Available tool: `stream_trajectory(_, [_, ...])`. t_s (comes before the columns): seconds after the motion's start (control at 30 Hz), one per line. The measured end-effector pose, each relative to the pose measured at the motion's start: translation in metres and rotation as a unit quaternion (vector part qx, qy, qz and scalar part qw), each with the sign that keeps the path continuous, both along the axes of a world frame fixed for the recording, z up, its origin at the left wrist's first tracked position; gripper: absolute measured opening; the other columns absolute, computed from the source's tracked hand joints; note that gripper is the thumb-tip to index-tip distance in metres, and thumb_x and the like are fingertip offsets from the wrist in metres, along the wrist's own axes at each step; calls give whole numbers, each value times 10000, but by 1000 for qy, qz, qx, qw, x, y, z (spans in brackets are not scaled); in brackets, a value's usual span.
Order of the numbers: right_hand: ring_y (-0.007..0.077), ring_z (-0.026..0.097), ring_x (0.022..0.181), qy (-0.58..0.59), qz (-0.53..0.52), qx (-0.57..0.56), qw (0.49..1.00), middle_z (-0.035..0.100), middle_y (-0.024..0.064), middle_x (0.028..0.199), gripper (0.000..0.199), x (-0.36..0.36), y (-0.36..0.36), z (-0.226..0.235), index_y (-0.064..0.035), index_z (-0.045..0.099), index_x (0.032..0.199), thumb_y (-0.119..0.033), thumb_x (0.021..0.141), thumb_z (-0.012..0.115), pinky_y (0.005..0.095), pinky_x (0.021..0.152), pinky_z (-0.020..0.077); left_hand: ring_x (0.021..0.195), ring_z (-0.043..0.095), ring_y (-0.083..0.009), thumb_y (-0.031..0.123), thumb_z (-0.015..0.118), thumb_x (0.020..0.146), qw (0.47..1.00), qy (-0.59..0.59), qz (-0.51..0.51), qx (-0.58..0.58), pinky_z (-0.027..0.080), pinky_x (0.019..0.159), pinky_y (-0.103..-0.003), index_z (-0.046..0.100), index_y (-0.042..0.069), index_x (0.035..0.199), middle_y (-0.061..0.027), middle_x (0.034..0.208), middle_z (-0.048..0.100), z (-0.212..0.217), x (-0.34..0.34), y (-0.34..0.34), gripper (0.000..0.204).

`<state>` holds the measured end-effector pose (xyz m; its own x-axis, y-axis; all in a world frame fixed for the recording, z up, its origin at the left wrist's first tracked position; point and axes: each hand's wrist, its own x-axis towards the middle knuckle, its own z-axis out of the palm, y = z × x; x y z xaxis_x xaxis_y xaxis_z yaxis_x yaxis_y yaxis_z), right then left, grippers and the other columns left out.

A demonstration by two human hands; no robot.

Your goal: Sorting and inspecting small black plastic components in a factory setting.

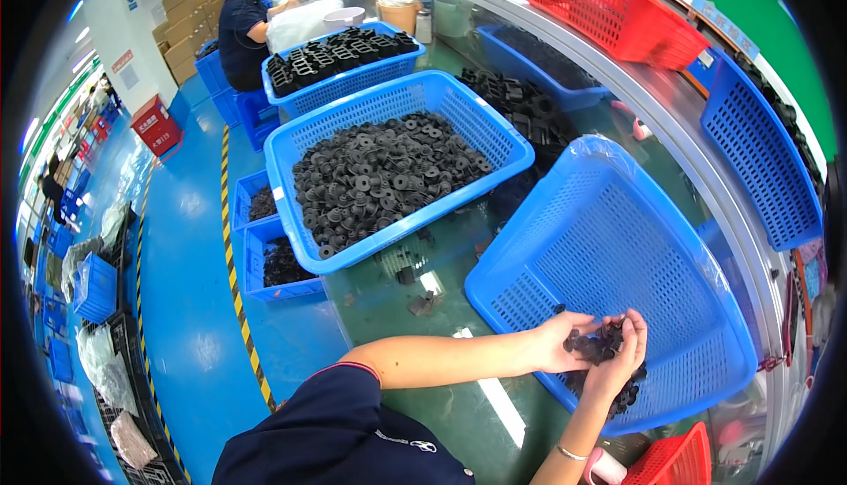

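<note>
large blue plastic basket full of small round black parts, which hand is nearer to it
Left. The left hand is below and right of the full blue basket in the picture; the right hand is farther right, with both cupping small black parts.

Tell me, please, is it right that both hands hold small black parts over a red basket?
Not quite: the basket is blue, not red. In the head view, the left hand and right hand do hold small black parts over it.
</note>
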<state>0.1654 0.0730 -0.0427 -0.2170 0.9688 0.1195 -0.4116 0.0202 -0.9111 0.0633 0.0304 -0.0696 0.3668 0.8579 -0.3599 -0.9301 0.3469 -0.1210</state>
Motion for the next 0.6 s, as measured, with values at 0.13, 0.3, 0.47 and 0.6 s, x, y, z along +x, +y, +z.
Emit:
stream_trajectory(0.13, [237,566,1002,190,113,-151,963,575,150,1059,406,18,16,-22,53,439,1277,-136,918,462,324,845,487,1208,476,-243,254,414,958,1000,-8,-13,27,299,1064,-510,453,35,1290,-103,1245,548,-5,-13,-4,399])
stream_trajectory(0.3, [320,383,1293,359,115,-256,890,402,245,1359,434,32,23,-26,42,375,1330,-125,931,406,454,1085,323,1250,438,-300,265,423,956,998,-26,-53,5,247,1092,-539,423,15,1321,-153,1320,487,-3,-14,3,442])
stream_trajectory(0.47, [336,280,1361,440,105,-288,844,312,224,1443,445,19,13,-5,27,334,1359,-142,950,383,500,1116,231,1279,400,-331,296,438,953,989,-70,-54,118,237,1088,-567,353,18,1361,-187,1347,437,-6,-29,-4,501])
stream_trajectory(0.6, [324,224,1387,493,122,-276,816,252,210,1478,485,23,12,2,13,256,1410,-161,961,305,524,1136,156,1271,407,-335,329,422,961,986,-81,-68,131,236,1090,-565,337,20,1368,-214,1322,446,3,-31,-3,517])
